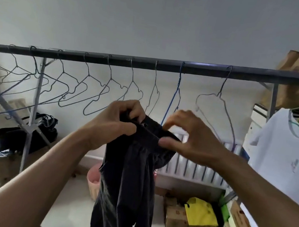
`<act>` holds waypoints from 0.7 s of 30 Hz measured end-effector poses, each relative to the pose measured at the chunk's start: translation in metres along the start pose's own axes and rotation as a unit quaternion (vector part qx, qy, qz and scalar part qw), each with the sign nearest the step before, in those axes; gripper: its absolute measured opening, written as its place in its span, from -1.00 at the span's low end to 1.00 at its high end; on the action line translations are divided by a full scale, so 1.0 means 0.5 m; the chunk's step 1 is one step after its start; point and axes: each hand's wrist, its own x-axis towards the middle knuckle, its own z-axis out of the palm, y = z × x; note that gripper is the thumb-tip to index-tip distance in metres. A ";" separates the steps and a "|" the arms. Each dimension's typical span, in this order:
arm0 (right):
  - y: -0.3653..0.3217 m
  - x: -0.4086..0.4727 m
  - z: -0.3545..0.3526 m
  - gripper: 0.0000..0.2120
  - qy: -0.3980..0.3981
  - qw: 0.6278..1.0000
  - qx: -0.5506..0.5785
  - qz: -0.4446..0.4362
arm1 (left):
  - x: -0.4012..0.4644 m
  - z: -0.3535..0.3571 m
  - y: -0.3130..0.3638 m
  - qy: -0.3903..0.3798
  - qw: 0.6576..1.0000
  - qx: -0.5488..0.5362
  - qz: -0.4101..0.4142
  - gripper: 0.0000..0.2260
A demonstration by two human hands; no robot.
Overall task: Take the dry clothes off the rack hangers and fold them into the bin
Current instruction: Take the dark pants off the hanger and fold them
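Dark garment (128,177) hangs at lower centre of the frame, below the rack bar (151,64); left hand (112,123) clenches its waistband; right hand (189,138) pinches the same band; pink bin (92,182) stands behind it; white shirt (282,161) hangs at right.

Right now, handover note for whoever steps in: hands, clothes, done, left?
Left hand: grips the waistband of the dark trousers.
Right hand: fingers pinch the same waistband.
Trousers are off their hanger, hanging unfolded above the pink bin.
Done: most wire hangers on the rail are bare.
Left: fold and bin the trousers; white shirt and a yellowish garment behind it remain hung at right.
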 end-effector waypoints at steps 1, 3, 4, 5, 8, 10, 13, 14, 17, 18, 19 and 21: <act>-0.001 0.003 0.021 -0.54 -0.044 0.999 -0.027 0.004 | -0.006 -0.011 0.002 0.002 1.000 -0.001 0.002 -0.78; 0.012 0.001 0.053 -0.49 -0.101 0.993 -0.057 0.033 | -0.019 -0.035 0.004 0.013 1.000 -0.008 0.005 -0.75; 0.019 -0.001 0.063 -0.53 -0.114 0.992 -0.036 0.047 | -0.027 -0.050 0.006 0.021 1.000 -0.012 0.004 -0.73; 0.024 -0.004 0.069 -0.61 -0.117 0.991 0.013 0.058 | -0.036 -0.066 0.006 0.030 0.999 -0.011 0.000 -0.73; 0.022 -0.005 0.068 -0.87 -0.089 0.972 0.185 0.118 | -0.062 -0.119 0.001 0.057 0.997 0.042 -0.033 -0.74; 0.007 -0.003 0.058 -0.93 -0.072 0.949 0.268 0.146 | -0.082 -0.151 -0.004 0.075 0.990 0.100 -0.061 -0.78; -0.023 0.003 0.041 -0.93 -0.045 0.937 0.318 0.140 | -0.104 -0.175 -0.013 0.100 0.980 0.147 -0.091 -0.76; -0.031 0.007 0.039 -0.92 -0.027 0.938 0.317 0.140 | -0.107 -0.176 -0.016 0.115 0.976 0.159 -0.098 -0.74; -0.050 0.019 0.042 -0.84 0.033 0.942 0.303 0.143 | -0.112 -0.180 -0.029 0.161 0.962 0.184 -0.118 -0.72; -0.056 0.024 0.045 -0.81 0.050 0.941 0.300 0.145 | -0.112 -0.181 -0.032 0.172 0.954 0.208 -0.127 -0.69; -0.063 0.030 0.048 -0.78 0.065 0.941 0.299 0.148 | -0.113 -0.183 -0.033 0.178 0.943 0.246 -0.136 -0.65; -0.074 0.039 0.053 -0.77 0.089 0.939 0.294 0.154 | -0.114 -0.181 -0.028 0.183 0.912 0.335 -0.153 -0.59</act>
